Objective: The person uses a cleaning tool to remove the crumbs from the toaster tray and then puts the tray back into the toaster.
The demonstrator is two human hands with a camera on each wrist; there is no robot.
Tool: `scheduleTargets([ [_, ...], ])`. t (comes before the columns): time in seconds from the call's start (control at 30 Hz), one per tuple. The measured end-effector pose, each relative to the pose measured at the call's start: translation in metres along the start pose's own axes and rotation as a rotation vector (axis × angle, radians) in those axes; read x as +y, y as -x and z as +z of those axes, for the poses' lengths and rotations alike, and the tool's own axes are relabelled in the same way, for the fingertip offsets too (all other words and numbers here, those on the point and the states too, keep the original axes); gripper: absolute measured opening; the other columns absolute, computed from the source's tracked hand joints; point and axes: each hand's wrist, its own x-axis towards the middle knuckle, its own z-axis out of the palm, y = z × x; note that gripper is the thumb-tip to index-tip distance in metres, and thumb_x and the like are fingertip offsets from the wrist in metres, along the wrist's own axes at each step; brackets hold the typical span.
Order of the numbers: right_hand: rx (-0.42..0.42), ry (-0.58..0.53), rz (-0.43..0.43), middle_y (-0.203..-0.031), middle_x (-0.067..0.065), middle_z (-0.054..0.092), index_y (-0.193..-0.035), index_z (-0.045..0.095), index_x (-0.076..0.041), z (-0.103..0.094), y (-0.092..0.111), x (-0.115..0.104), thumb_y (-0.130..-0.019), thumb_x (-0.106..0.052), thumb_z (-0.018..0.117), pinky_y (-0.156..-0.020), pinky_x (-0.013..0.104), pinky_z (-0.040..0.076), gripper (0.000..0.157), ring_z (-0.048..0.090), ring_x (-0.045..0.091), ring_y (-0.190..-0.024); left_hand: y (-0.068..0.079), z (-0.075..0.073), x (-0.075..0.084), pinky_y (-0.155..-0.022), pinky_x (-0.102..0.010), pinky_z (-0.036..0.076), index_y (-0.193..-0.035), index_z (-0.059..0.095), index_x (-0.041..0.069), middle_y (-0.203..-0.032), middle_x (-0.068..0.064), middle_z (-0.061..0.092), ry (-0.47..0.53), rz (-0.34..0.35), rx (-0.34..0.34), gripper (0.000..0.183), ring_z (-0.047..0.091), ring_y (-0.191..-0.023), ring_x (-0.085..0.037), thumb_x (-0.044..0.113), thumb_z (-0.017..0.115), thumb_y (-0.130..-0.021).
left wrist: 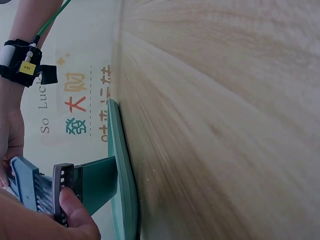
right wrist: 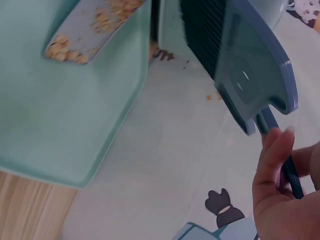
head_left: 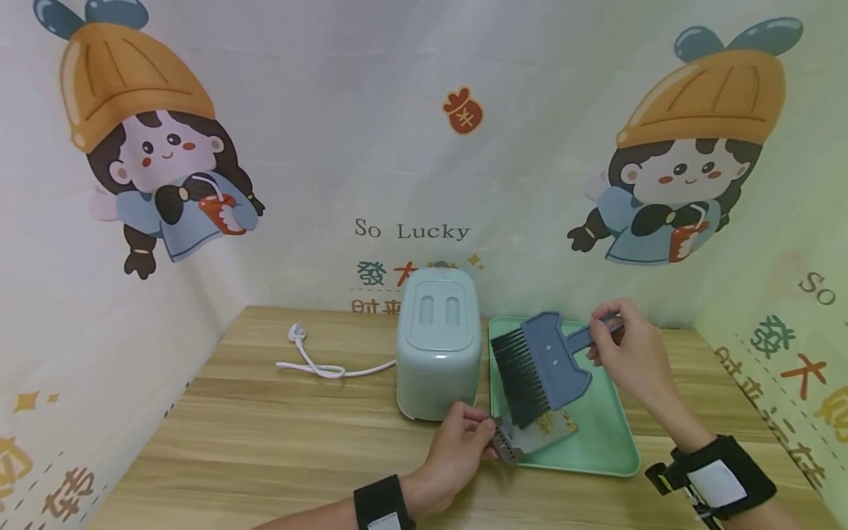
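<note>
A wide brush (head_left: 555, 361) with a blue-grey head and dark bristles is held by its handle in my right hand (head_left: 632, 353). Its bristles angle down to the left, their tips overlapping a flat grey crumb tray (head_left: 539, 440) in the head view. My left hand (head_left: 457, 449) pinches the slotted end of that crumb tray between thumb and fingers. Pale yellowish flakes (right wrist: 107, 20) lie on the crumb tray's plate. Below both is a mint-green serving tray (head_left: 619, 449). In the left wrist view the crumb tray's plate slants down toward the green rim.
A pale green toaster (head_left: 439, 368) with a lid over its top stands left of the green tray, close to my left hand. Its white cord (head_left: 358, 370) runs left to a plug (head_left: 297, 333) on the wooden table (head_left: 265, 442). A printed cloth hangs behind.
</note>
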Motion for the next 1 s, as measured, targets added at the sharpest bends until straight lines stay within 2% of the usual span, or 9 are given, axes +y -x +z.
scheduleTargets([
  [0.1,0.007,-0.035,-0.024,-0.077,0.011,0.068,-0.114,0.059,0.001,0.004,0.003,-0.003,-0.106,-0.003,0.059,-0.051,0.022,0.056,0.009,0.064,0.005,-0.058,0.000,0.001,0.001,-0.082,-0.034,0.063,-0.121,0.051,-0.003,-0.115,-0.015,0.061,0.011,0.014,-0.001,0.018,0.063,-0.090,-0.015,0.006,0.058,-0.108],
  [0.2,-0.041,-0.017,-0.075,-0.076,0.008,0.067,-0.111,0.059,0.000,0.006,0.011,-0.002,-0.104,0.000,0.060,-0.048,0.023,0.053,0.007,0.063,0.005,-0.057,0.000,0.001,0.002,-0.083,-0.036,0.063,-0.120,0.050,-0.003,-0.113,-0.014,0.060,0.014,0.015,-0.003,0.016,0.062,-0.088,-0.015,0.006,0.058,-0.108],
  [0.3,-0.075,0.012,-0.101,-0.075,0.005,0.065,-0.110,0.059,-0.001,0.000,0.018,0.001,-0.102,0.004,0.061,-0.046,0.023,0.052,0.009,0.061,0.005,-0.055,0.001,0.001,0.002,-0.082,-0.036,0.063,-0.120,0.051,-0.003,-0.113,-0.015,0.061,0.010,-0.003,-0.004,0.016,0.062,-0.088,-0.015,0.005,0.058,-0.108],
  [0.43,-0.055,0.013,-0.082,-0.075,0.007,0.066,-0.111,0.059,0.000,-0.012,0.016,0.002,-0.103,0.003,0.061,-0.048,0.022,0.053,0.009,0.062,0.006,-0.055,0.001,-0.001,0.001,-0.082,-0.032,0.062,-0.122,0.050,-0.003,-0.115,-0.016,0.060,0.011,-0.029,-0.007,0.017,0.063,-0.090,-0.016,0.006,0.057,-0.109],
  [0.57,-0.029,-0.034,-0.068,-0.075,0.009,0.068,-0.111,0.059,0.002,-0.007,0.010,0.000,-0.104,0.000,0.061,-0.049,0.023,0.055,0.007,0.065,0.008,-0.056,0.001,-0.002,0.000,-0.081,-0.032,0.062,-0.121,0.050,-0.003,-0.114,-0.016,0.061,0.016,-0.011,0.005,0.017,0.062,-0.089,-0.015,0.006,0.057,-0.109],
  [0.67,-0.082,-0.069,-0.057,-0.074,0.009,0.068,-0.112,0.058,0.003,0.000,0.010,0.003,-0.104,0.000,0.060,-0.049,0.026,0.056,0.008,0.065,0.009,-0.056,0.001,-0.001,0.000,-0.081,-0.034,0.063,-0.119,0.050,-0.003,-0.113,-0.015,0.061,0.015,0.006,0.011,0.016,0.062,-0.087,-0.015,0.005,0.058,-0.108],
  [0.77,-0.124,-0.027,-0.033,-0.075,0.009,0.066,-0.113,0.057,0.003,-0.001,0.010,0.010,-0.105,0.000,0.058,-0.049,0.026,0.055,0.008,0.063,0.007,-0.056,0.001,-0.002,0.000,-0.082,-0.036,0.063,-0.121,0.050,-0.004,-0.112,-0.015,0.061,0.007,0.001,0.009,0.016,0.062,-0.088,-0.015,0.005,0.057,-0.108],
  [0.9,-0.066,0.034,-0.022,-0.078,0.011,0.065,-0.114,0.056,0.003,-0.014,0.006,0.016,-0.106,0.000,0.057,-0.049,0.023,0.053,0.009,0.062,0.006,-0.057,0.002,-0.002,0.001,-0.079,-0.036,0.063,-0.124,0.049,-0.003,-0.112,-0.015,0.062,-0.014,-0.022,0.010,0.020,0.063,-0.087,-0.016,0.006,0.057,-0.109],
  [1.0,-0.072,-0.023,-0.037,-0.078,0.013,0.066,-0.115,0.056,0.005,-0.017,0.004,0.013,-0.106,0.001,0.057,-0.050,0.024,0.055,0.010,0.064,0.009,-0.057,0.003,-0.002,0.001,-0.075,-0.038,0.064,-0.125,0.049,-0.003,-0.109,-0.014,0.063,-0.006,-0.023,0.014,0.020,0.064,-0.080,-0.016,0.007,0.056,-0.109],
])
